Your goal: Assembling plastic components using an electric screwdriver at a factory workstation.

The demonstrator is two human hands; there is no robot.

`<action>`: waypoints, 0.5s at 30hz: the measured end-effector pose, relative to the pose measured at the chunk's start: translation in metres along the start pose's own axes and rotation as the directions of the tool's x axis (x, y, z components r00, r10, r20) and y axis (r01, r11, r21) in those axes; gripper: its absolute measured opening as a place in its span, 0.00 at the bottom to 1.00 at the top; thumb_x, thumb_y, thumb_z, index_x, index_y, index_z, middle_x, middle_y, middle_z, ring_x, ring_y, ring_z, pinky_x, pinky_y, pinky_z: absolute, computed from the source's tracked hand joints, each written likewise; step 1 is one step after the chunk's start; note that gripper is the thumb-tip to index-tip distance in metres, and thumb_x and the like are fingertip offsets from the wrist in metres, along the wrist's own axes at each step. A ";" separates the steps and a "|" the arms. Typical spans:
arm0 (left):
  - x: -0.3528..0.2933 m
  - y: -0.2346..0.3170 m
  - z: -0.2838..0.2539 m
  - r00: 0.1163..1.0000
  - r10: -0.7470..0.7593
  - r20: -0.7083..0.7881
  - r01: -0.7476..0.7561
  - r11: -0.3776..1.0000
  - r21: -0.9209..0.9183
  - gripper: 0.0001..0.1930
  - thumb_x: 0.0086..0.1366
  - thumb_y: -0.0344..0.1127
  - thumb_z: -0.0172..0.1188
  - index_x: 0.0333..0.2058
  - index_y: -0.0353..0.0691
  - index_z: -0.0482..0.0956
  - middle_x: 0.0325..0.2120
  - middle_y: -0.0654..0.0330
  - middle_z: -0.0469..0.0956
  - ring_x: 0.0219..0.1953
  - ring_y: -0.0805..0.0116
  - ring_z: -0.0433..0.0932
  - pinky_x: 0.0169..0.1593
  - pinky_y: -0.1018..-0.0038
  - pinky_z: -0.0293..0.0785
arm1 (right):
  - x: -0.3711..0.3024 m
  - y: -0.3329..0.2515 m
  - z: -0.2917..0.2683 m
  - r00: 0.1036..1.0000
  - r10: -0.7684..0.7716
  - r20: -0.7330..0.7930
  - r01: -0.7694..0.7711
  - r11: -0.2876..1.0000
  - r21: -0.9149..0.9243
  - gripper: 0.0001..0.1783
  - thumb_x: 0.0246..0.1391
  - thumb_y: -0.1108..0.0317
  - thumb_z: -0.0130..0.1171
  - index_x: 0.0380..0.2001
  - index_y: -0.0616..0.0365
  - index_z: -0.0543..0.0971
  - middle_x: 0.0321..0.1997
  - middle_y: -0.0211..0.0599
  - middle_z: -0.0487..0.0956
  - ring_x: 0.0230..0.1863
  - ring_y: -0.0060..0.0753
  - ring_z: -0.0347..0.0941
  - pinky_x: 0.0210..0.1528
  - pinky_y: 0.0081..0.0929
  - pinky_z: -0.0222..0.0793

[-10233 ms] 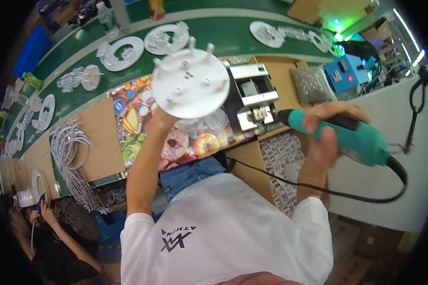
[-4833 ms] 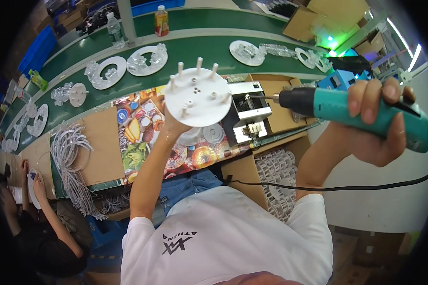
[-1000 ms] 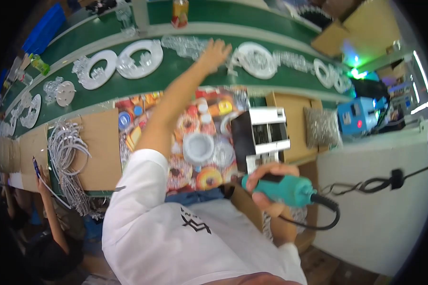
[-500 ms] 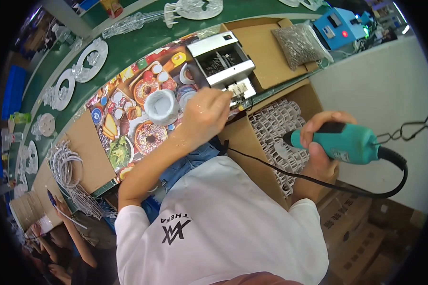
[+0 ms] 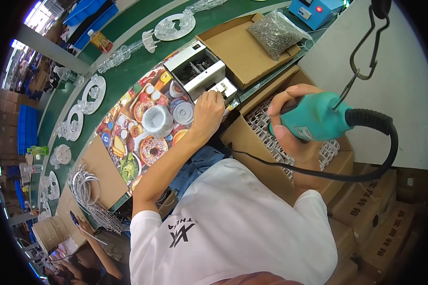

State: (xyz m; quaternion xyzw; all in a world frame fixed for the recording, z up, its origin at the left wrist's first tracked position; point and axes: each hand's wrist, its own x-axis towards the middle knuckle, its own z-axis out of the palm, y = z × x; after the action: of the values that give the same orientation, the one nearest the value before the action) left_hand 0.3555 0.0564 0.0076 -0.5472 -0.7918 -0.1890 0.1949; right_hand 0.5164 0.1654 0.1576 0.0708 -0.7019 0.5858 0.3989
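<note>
My right hand (image 5: 293,145) is wrapped round a teal electric screwdriver (image 5: 316,116), whose tip is hidden behind the fingers. A thick black cord leaves its back end, and a metal hook is fastened to it. My left hand (image 5: 208,113) has its fingertips pinched together at the front end of a silver screw feeder (image 5: 204,78); whatever they hold is hidden. Dark screws lie in the feeder's open tray. Left of that hand stand a round white tub (image 5: 158,120) and a clear round lid (image 5: 183,112).
Below the screwdriver, a cardboard box (image 5: 252,145) holds white lattice pieces (image 5: 329,151). A bag of screws (image 5: 276,34) lies in a shallow carton (image 5: 237,54). White rings with clear parts (image 5: 94,95) line the green bench. Bundled white cables (image 5: 88,187) lie near another person's hand (image 5: 84,227).
The head view has shifted. My left fingers have come down onto the feeder's front end. My right hand has turned the screwdriver and brought it nearer the feeder.
</note>
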 end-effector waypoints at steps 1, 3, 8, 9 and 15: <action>0.000 0.002 -0.001 1.000 0.003 -0.006 -0.003 1.000 -0.001 0.10 0.48 0.28 0.55 0.31 0.30 0.74 0.26 0.54 0.69 0.31 0.60 0.71 0.35 0.71 0.70 | -0.001 0.000 0.000 1.000 -0.008 0.007 0.008 1.000 -0.012 0.31 0.40 0.73 0.66 0.48 0.61 0.63 0.31 0.45 0.74 0.28 0.26 0.68 0.26 0.17 0.66; 0.001 0.006 -0.002 1.000 0.002 -0.003 -0.002 0.999 0.046 0.10 0.45 0.28 0.54 0.29 0.30 0.73 0.25 0.54 0.69 0.31 0.61 0.71 0.34 0.72 0.70 | 0.000 -0.003 0.002 1.000 -0.012 0.011 0.012 1.000 -0.002 0.31 0.39 0.73 0.66 0.48 0.61 0.64 0.30 0.45 0.74 0.29 0.26 0.69 0.26 0.17 0.66; -0.001 0.007 0.002 1.000 0.022 -0.005 -0.021 0.991 0.132 0.09 0.47 0.29 0.53 0.28 0.31 0.73 0.24 0.54 0.69 0.30 0.62 0.71 0.34 0.73 0.69 | -0.002 -0.003 0.003 0.999 0.029 0.019 -0.030 0.997 0.075 0.33 0.38 0.73 0.67 0.49 0.58 0.64 0.30 0.45 0.74 0.25 0.25 0.68 0.25 0.17 0.66; -0.001 0.007 0.001 0.999 0.040 0.001 -0.040 0.989 0.140 0.09 0.47 0.29 0.53 0.28 0.32 0.73 0.24 0.54 0.69 0.29 0.62 0.71 0.34 0.73 0.69 | -0.002 -0.003 0.004 0.999 0.027 0.039 -0.030 0.997 0.074 0.33 0.38 0.73 0.67 0.49 0.58 0.64 0.30 0.45 0.74 0.25 0.25 0.68 0.25 0.17 0.66; -0.012 -0.008 -0.007 0.985 0.118 -0.124 -0.127 0.989 -0.071 0.09 0.47 0.30 0.54 0.27 0.32 0.72 0.24 0.53 0.69 0.30 0.61 0.71 0.37 0.71 0.69 | 0.007 -0.005 0.008 0.994 -0.081 0.068 0.067 0.981 0.182 0.34 0.43 0.75 0.60 0.55 0.57 0.60 0.36 0.46 0.72 0.22 0.29 0.68 0.25 0.26 0.66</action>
State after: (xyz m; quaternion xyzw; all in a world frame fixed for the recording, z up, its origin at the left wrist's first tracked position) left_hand 0.3525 0.0408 0.0065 -0.5899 -0.7355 -0.2398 0.2314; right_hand 0.5101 0.1592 0.1659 0.1545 -0.6577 0.6285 0.3856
